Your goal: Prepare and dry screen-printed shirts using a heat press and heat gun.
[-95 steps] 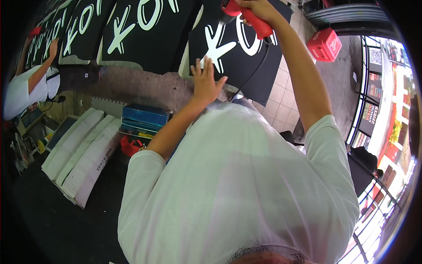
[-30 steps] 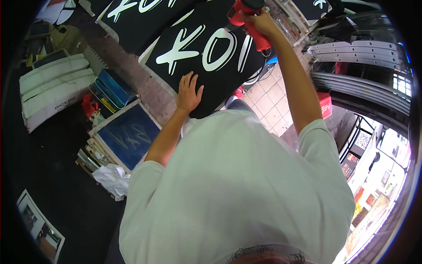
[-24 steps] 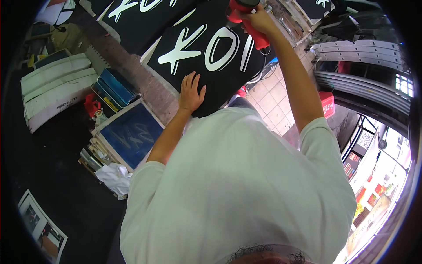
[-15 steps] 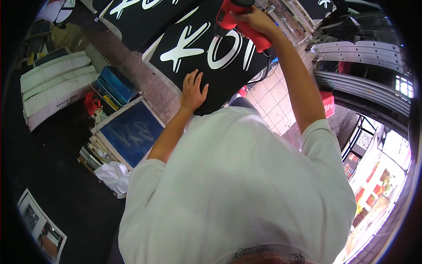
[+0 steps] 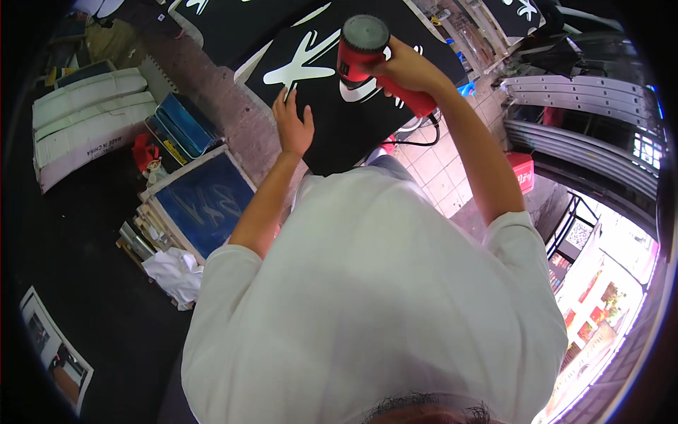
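Observation:
A black cloth with large white printed shapes (image 5: 339, 116) lies spread on a work surface ahead of me. My left hand (image 5: 293, 124) rests flat on it, fingers apart, just below a white shape. My right hand (image 5: 406, 71) grips the handle of a red heat gun (image 5: 364, 53), held above the cloth with its round grey end facing up at the camera. A black cord (image 5: 424, 138) hangs from the gun's handle toward the tiled floor.
More black printed cloths (image 5: 233, 21) lie further along the surface. Blue framed screens (image 5: 205, 201) lean in a stack at the left, with a white rag (image 5: 173, 272) beside them and white long boxes (image 5: 85, 127) behind. A red crate (image 5: 522, 173) stands on the tiled floor at the right.
The heat gun has come down and nearer over the cloth. My left hand has slid up the cloth to the edge of the white shape. The view has shifted closer.

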Available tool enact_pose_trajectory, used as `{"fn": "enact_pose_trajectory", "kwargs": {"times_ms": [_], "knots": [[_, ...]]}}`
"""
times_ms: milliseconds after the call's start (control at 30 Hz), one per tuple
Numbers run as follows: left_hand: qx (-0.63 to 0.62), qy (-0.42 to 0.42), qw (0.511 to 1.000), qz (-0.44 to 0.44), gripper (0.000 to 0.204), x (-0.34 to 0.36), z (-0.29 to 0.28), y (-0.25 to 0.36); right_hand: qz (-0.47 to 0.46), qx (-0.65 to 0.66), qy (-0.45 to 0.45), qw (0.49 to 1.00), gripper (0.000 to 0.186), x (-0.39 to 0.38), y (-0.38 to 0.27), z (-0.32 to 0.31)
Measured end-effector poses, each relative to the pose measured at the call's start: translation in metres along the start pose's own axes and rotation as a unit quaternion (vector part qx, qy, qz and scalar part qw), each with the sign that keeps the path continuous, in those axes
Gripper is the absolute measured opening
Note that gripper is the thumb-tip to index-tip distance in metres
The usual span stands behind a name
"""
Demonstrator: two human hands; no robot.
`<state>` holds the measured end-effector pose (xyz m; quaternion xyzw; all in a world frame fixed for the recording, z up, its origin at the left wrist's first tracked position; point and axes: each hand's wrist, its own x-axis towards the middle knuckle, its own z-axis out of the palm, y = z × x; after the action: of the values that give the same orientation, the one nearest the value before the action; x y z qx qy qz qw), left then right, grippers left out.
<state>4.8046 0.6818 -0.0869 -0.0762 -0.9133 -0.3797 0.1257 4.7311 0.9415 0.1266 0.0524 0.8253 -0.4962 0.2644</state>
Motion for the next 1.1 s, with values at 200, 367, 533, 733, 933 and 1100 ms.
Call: {"fn": "enact_pose_trajectory", "kwargs": {"times_ms": [200,367,533,733,933,1100], "knots": [[0.020,-0.022,0.999,-0.027,0.052,0.030,-0.009,-0.015,-0.019,-0.025,0.097,0.995,0.082,0.009,0.014,-0.003],[0.062,-0.054,0.997,0.011,0.057,0.040,-0.006,-0.019,-0.037,0.067,0.070,0.995,0.075,0.020,0.030,-0.025],[0.077,-0.065,0.995,0.024,0.056,0.044,-0.004,-0.011,-0.057,0.057,0.105,0.991,0.074,0.025,0.037,-0.034],[-0.014,-0.093,0.994,0.061,0.051,0.025,0.001,0.018,-0.076,0.041,0.150,0.985,0.069,0.034,0.033,-0.039],[-0.055,-0.145,0.986,0.062,0.052,0.006,0.007,0.035,-0.061,0.046,0.131,0.988,0.072,0.044,0.040,-0.053],[0.028,-0.204,0.978,0.030,0.061,-0.008,0.010,0.039,-0.031,0.145,0.183,0.972,0.076,0.054,0.041,-0.062]]}}
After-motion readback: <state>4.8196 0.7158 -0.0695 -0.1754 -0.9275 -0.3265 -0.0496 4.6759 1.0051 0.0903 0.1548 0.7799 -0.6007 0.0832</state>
